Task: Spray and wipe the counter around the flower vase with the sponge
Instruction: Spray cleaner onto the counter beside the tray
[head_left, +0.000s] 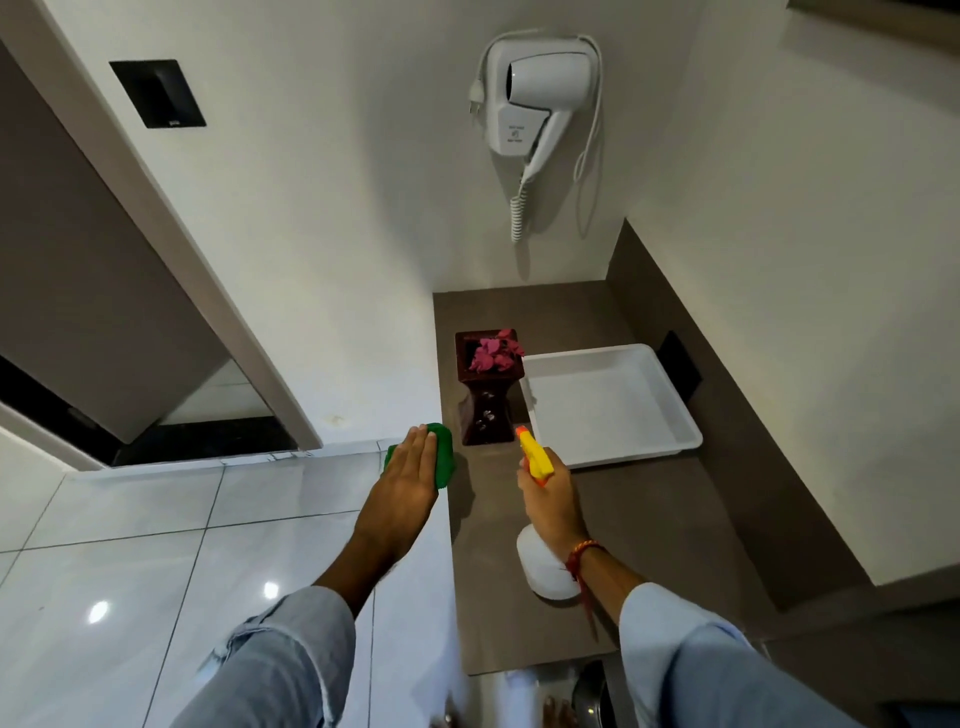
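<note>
1. Right hand wrapped around white spray bottle with yellow trigger, nozzle toward dark brown flower vase.
2. Left hand flat, palm pressing green sponge at brown counter edge, just beside vase.
3. Spray low onto counter, sparing white tray.

White walls, glossy tiled floor

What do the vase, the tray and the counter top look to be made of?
Vase: dark brown with glossy highlights, probably glazed ceramic or lacquered wood; I cannot tell which. Tray: plain white, thin rounded rim, most likely moulded plastic. Counter top: flat grey-brown slab with a matt, even look, perhaps stone or laminate.
</note>
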